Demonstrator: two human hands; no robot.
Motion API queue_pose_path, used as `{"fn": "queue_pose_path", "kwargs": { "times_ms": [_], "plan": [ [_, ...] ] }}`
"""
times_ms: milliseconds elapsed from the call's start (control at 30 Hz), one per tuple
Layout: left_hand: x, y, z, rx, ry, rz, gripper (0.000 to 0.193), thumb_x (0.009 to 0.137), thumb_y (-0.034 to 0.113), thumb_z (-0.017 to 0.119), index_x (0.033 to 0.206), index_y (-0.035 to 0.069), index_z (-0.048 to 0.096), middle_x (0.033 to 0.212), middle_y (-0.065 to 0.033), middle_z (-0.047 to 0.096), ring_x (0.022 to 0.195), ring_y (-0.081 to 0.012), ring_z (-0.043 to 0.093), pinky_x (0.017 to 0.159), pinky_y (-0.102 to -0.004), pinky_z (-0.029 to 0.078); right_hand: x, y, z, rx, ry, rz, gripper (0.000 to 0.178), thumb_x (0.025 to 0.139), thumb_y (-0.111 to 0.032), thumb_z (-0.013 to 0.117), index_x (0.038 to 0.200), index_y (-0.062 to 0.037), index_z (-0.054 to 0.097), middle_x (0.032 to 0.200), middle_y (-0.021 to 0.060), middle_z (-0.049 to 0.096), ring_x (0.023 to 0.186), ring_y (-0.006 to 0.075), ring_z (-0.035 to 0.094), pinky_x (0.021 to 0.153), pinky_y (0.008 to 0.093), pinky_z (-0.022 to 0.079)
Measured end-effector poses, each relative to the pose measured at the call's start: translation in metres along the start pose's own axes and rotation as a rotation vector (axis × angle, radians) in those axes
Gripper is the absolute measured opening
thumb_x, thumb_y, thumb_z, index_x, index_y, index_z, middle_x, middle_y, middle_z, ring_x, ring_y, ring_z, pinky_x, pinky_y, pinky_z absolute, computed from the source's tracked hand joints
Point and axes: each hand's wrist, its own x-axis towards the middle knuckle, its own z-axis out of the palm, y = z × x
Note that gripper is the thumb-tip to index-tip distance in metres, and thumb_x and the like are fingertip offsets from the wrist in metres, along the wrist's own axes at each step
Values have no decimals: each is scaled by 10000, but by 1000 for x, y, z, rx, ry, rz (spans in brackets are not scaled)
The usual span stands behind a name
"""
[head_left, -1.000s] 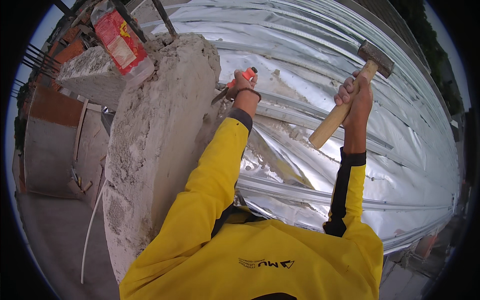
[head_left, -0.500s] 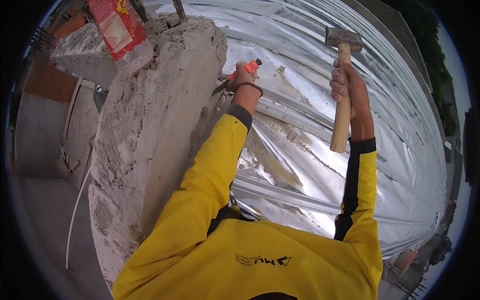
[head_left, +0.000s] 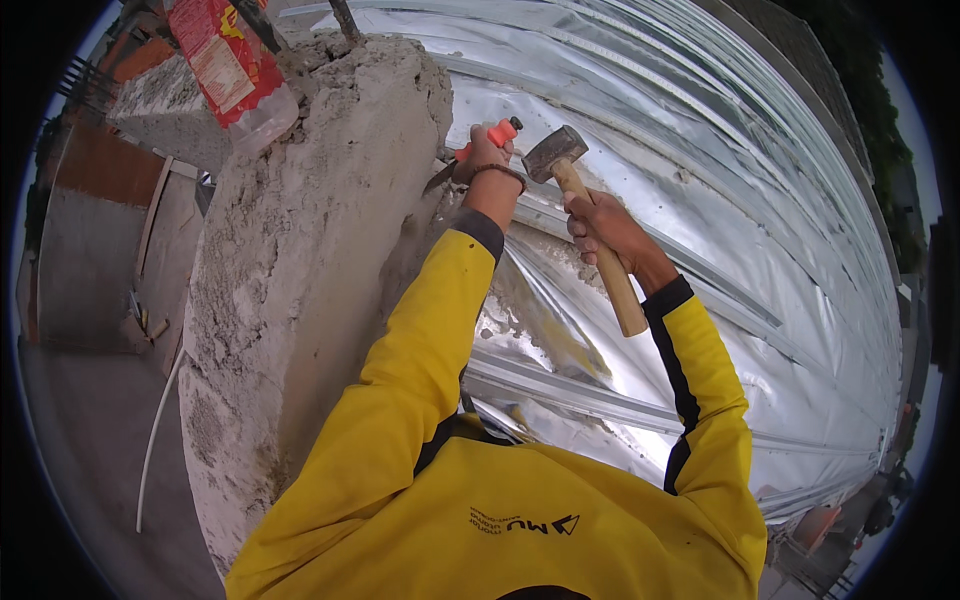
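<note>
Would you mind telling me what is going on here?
A person in a yellow top holds a wooden-handled hammer in the right grip, its head just right of the orange-handled tool in the left grip. That tool's dark blade points toward the rough concrete wall. Silver sheeting lies right of the wall.

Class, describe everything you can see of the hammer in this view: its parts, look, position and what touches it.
The hammer has a blocky, dark grey head, apparently metal, on a pale handle that looks wooden. The right hand grips the handle around its middle, leaving the butt end bare. It slants in the picture, head toward upper left, butt toward lower right. The head appears close to the left hand, with silvery sheeting behind.
</note>
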Motion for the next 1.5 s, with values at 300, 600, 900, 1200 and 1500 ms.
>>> {"fn": "queue_pose_path", "kwargs": {
  "times_ms": [300,600,900,1200,1500],
  "plan": [
    [-8,3,1,-41,23,-44,402,891,188,701,1051,-7,388,895,-135,554,590,-159,531,535,-233,519,-76,-150,-107,310,216,-890,104,1010,-156,443,986,-54,444,672,-28,399,513,45,418,458,227,405],
    [12,-5,1,-111,-16,-26,297,929,221,677,1005,35,459,764,-55,522,487,-99,410,563,-256,519,29,-44,10,234,-174,119,137,981,-192,532,981,-120,416,667,-46,411,441,37,376,372,237,391],
    [22,2,-9,-203,-23,-21,557,789,182,768,1065,-38,338,820,-147,570,487,-155,520,451,-276,521,-27,-119,-64,230,86,-500,149,1017,-196,481,1017,-49,464,661,-35,434,445,36,408,365,205,391],
    [-7,6,-4,-97,39,-9,344,893,179,712,1001,7,435,781,-69,529,497,-99,415,613,-300,551,28,-101,-24,228,239,-465,103,989,-142,477,967,-113,381,688,-29,395,487,63,393,440,270,406],
    [9,5,-9,-172,-55,-19,310,881,127,697,970,-2,429,776,-78,532,471,-108,398,552,-270,514,-42,-83,-50,232,32,-314,115,1001,-185,512,996,-81,461,666,-49,436,437,20,402,344,206,402]
  ]
}}
